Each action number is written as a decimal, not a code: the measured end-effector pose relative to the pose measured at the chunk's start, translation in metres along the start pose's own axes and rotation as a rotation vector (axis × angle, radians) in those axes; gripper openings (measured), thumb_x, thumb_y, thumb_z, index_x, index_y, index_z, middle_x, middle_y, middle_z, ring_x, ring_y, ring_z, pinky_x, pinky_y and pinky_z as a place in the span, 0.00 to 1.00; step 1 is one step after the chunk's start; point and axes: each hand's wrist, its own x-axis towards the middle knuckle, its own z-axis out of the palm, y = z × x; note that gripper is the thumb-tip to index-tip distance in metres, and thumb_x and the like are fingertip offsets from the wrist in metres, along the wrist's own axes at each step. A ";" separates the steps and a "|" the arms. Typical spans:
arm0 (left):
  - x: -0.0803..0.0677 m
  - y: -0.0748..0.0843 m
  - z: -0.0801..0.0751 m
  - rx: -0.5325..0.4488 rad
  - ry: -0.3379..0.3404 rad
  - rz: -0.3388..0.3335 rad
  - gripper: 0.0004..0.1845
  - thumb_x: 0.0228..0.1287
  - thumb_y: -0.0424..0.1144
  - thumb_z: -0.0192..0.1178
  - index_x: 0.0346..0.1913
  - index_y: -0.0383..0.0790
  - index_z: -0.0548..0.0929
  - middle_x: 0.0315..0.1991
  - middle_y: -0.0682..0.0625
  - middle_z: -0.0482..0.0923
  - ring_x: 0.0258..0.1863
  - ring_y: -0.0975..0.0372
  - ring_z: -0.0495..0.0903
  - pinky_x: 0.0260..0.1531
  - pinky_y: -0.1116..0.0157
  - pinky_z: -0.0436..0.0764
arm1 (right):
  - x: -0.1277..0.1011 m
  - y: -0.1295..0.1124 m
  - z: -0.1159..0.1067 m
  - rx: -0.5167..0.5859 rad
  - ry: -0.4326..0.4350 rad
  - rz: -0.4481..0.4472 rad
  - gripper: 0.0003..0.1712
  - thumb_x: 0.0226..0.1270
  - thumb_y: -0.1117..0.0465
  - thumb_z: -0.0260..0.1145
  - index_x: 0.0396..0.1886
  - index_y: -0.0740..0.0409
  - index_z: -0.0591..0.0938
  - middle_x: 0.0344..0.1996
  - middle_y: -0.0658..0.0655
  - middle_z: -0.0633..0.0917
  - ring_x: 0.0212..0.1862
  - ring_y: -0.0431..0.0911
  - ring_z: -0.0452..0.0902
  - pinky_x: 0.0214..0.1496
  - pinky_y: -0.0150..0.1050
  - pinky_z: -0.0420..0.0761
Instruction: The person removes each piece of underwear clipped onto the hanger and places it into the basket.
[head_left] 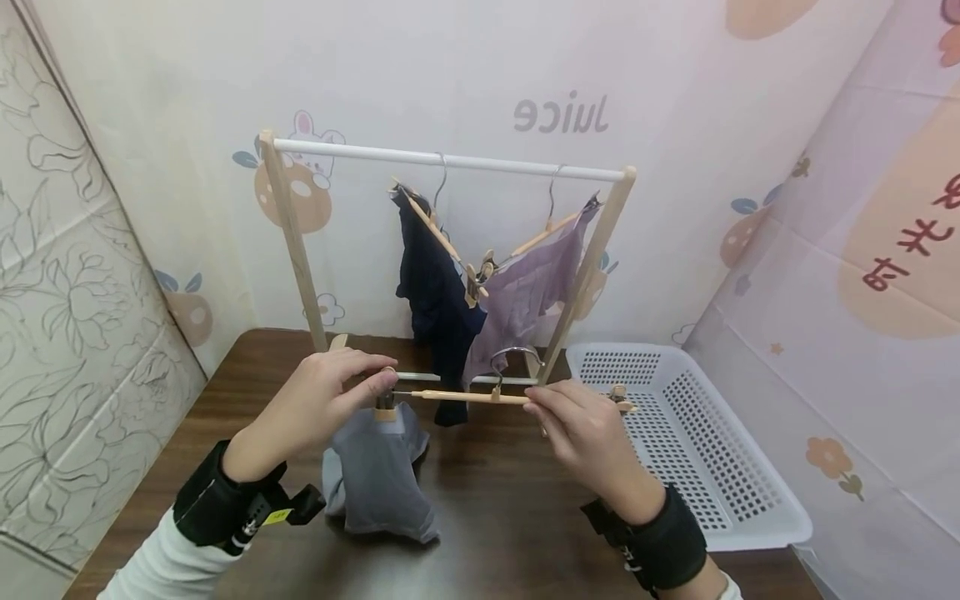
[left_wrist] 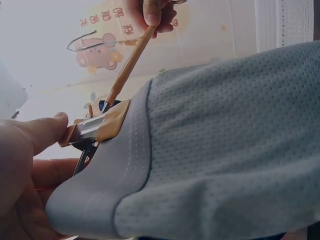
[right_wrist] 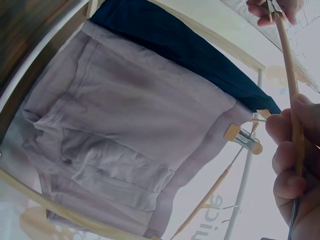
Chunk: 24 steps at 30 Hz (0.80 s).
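I hold a wooden clip hanger (head_left: 465, 397) level over the dark table (head_left: 495, 508). My left hand (head_left: 337, 392) pinches the hanger's left clip (left_wrist: 97, 127), which bites the waistband of grey shorts (head_left: 378, 475); the shorts droop onto the table. In the left wrist view the grey shorts (left_wrist: 225, 150) fill the frame. My right hand (head_left: 573, 421) grips the hanger bar (right_wrist: 290, 85) near its right end, by the free right clip (head_left: 618, 393). The hanger's metal hook (head_left: 513, 357) stands up in the middle.
A small wooden rack with a white rail (head_left: 450, 160) stands behind; navy shorts (head_left: 435, 308) and mauve shorts (head_left: 525, 292) hang on it from tilted hangers. A white perforated basket (head_left: 697, 442) sits at the right. Printed walls close in on three sides.
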 end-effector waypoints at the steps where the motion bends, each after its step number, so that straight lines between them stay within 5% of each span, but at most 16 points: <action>1: 0.001 0.000 0.000 -0.019 -0.019 -0.015 0.12 0.68 0.42 0.61 0.49 0.42 0.86 0.41 0.53 0.88 0.38 0.64 0.81 0.35 0.66 0.79 | 0.000 0.001 -0.001 -0.004 0.000 0.002 0.21 0.75 0.53 0.56 0.34 0.65 0.86 0.26 0.55 0.85 0.27 0.45 0.79 0.32 0.36 0.78; 8: 0.006 -0.001 0.000 -0.079 -0.049 -0.007 0.09 0.65 0.40 0.64 0.44 0.43 0.87 0.37 0.56 0.87 0.34 0.67 0.78 0.32 0.70 0.78 | 0.000 0.003 -0.004 -0.009 -0.019 0.019 0.21 0.75 0.52 0.56 0.35 0.64 0.87 0.27 0.55 0.86 0.28 0.45 0.79 0.33 0.36 0.78; 18: 0.003 -0.001 0.007 -0.040 0.052 0.127 0.11 0.53 0.36 0.72 0.40 0.47 0.86 0.31 0.61 0.83 0.30 0.67 0.71 0.30 0.69 0.69 | 0.000 0.007 -0.006 -0.025 -0.030 -0.019 0.06 0.58 0.66 0.72 0.36 0.61 0.87 0.27 0.53 0.86 0.27 0.41 0.78 0.30 0.31 0.77; 24: 0.003 -0.003 0.010 -0.024 0.111 0.212 0.12 0.51 0.35 0.73 0.40 0.45 0.86 0.31 0.59 0.82 0.29 0.71 0.69 0.28 0.74 0.68 | -0.002 0.009 -0.004 -0.008 -0.023 -0.013 0.08 0.66 0.61 0.67 0.36 0.62 0.87 0.27 0.53 0.86 0.26 0.40 0.77 0.30 0.30 0.75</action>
